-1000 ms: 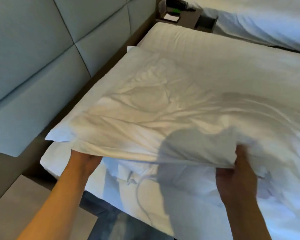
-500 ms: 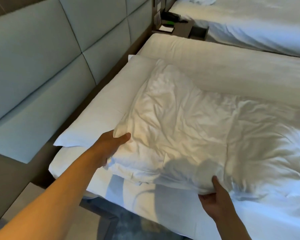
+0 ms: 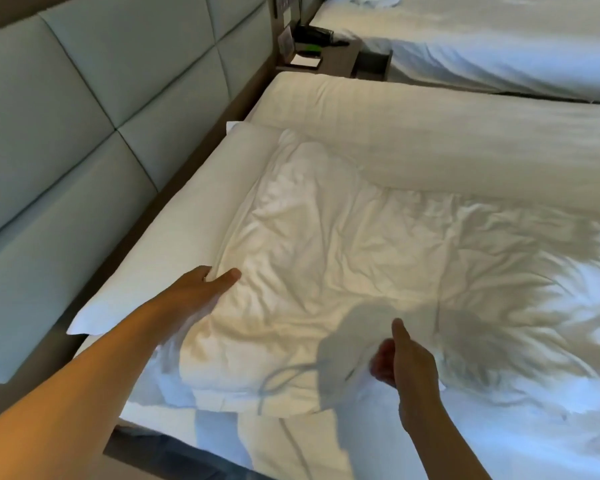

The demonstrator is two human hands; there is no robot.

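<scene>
A crumpled white duvet (image 3: 343,258) lies spread on the bed, partly over a white pillow (image 3: 160,251) by the headboard. My left hand (image 3: 201,289) holds the duvet's left edge, thumb on top and fingertips tucked into the fold beside the pillow. My right hand (image 3: 402,362) is at the duvet's near edge with its thumb pointing up and its fingers curled against a raised fold of the fabric. The hand's shadow falls on the cloth just left of it.
A padded grey-green headboard (image 3: 66,133) runs along the left. A long white roll of bedding (image 3: 447,140) lies across the far side. Beyond it stand a nightstand (image 3: 329,60) with a dark phone and a second white bed (image 3: 499,39). Floor shows at bottom left.
The duvet, held up a second ago, now lies flat over the pillow. My left hand slid farther along its left edge; my right hand rose slightly at the near edge.
</scene>
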